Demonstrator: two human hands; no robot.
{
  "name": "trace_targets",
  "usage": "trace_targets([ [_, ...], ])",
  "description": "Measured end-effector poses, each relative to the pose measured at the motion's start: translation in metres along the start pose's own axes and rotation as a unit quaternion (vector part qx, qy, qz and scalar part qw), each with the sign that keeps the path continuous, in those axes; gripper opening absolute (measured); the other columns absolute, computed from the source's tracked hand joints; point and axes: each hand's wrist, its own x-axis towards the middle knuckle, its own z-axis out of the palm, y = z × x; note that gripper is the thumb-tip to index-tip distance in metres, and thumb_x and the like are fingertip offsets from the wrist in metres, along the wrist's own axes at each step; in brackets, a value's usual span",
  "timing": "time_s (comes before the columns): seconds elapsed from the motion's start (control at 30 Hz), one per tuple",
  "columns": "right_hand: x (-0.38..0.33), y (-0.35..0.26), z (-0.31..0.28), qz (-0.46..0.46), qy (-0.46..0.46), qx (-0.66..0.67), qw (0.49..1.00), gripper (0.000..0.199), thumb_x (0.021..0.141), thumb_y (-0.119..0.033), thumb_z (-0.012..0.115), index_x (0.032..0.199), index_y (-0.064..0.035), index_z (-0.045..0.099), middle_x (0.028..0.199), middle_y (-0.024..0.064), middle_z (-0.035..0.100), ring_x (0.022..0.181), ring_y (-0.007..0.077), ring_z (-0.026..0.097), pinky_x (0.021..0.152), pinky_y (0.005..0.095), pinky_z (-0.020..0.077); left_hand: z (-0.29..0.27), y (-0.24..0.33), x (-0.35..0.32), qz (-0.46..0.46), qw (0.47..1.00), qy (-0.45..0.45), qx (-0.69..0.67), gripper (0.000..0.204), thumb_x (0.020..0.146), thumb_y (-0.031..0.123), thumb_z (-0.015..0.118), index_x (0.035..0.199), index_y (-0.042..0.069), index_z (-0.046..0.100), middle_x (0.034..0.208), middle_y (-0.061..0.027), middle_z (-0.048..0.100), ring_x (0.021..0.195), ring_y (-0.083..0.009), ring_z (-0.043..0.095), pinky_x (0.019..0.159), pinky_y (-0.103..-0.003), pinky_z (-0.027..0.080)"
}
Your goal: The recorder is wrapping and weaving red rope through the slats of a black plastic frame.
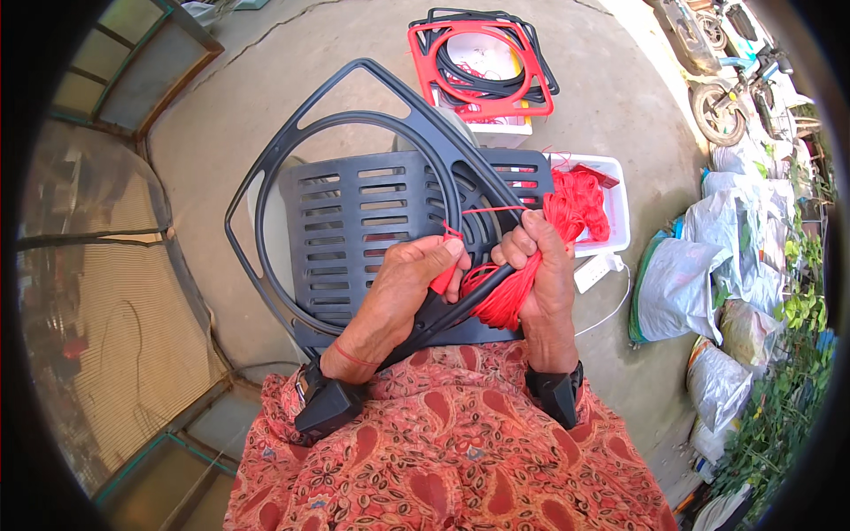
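Observation:
A black plastic frame with a round inner ring lies tilted over my lap and a dark slatted plastic surface. My left hand is closed at the ring's near right side, pinching red cord, with a flat red piece beneath its fingertips. A wrap of cord circles the ring just above those fingers, and a taut strand runs right from there to the outer bar. My right hand grips a thick hank of red cord against that outer bar, fingers curled.
A white bin holding more red cord stands right of the slatted surface. Behind, a red frame and black frames rest on a white box. A white power strip lies on the floor; filled sacks line the right.

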Motion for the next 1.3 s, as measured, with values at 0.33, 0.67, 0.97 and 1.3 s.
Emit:
trace_targets([
  [0.33, -0.001, -0.001, 0.004, -0.015, -0.004, -0.038, 0.999, 0.011, 0.092, -0.009, 0.065, 0.086, -0.0051, 0.057, 0.059, -0.0005, 0.047, 0.047, 0.0115, 0.047, 0.048, 0.0310, 0.0439, 0.001, 0.002, -0.010, -0.008, 0.999, 0.012, 0.039, 0.034, 0.100, 0.030, 0.056, 0.090, 0.000, 0.068, 0.081, -0.0101, 0.070, 0.073, -0.0155, 0.063, 0.067, -0.027, 0.049],
  [0.67, 0.004, 0.002, 0.000, -0.002, -0.020, -0.050, 0.999, 0.013, 0.093, -0.010, 0.063, 0.083, -0.0049, 0.057, 0.059, -0.0001, 0.046, 0.047, 0.0119, 0.047, 0.048, 0.0316, 0.0443, -0.001, -0.005, -0.012, 0.001, 1.000, 0.011, 0.025, 0.032, 0.099, 0.029, 0.057, 0.093, -0.001, 0.069, 0.085, -0.0110, 0.070, 0.076, -0.0165, 0.065, 0.071, -0.028, 0.051],
  [0.97, 0.000, 0.004, 0.002, -0.002, -0.015, -0.047, 0.999, 0.015, 0.094, -0.011, 0.063, 0.082, -0.0066, 0.055, 0.060, -0.0014, 0.046, 0.048, 0.0112, 0.047, 0.050, 0.0311, 0.0446, -0.017, 0.001, -0.006, -0.065, 0.996, -0.032, -0.046, 0.067, 0.104, 0.055, 0.036, 0.113, -0.005, 0.064, 0.096, -0.0142, 0.069, 0.087, -0.0216, 0.067, 0.076, -0.032, 0.052],
  [1.3, -0.001, 0.004, 0.002, 0.004, -0.025, -0.035, 0.999, 0.016, 0.094, -0.011, 0.063, 0.081, -0.0071, 0.055, 0.060, -0.0012, 0.046, 0.048, 0.0108, 0.047, 0.049, 0.0301, 0.0435, -0.012, 0.007, 0.000, -0.040, 0.994, -0.060, -0.076, 0.065, 0.104, 0.053, 0.038, 0.120, -0.006, 0.060, 0.092, -0.0139, 0.068, 0.085, -0.0209, 0.066, 0.075, -0.031, 0.053],
])
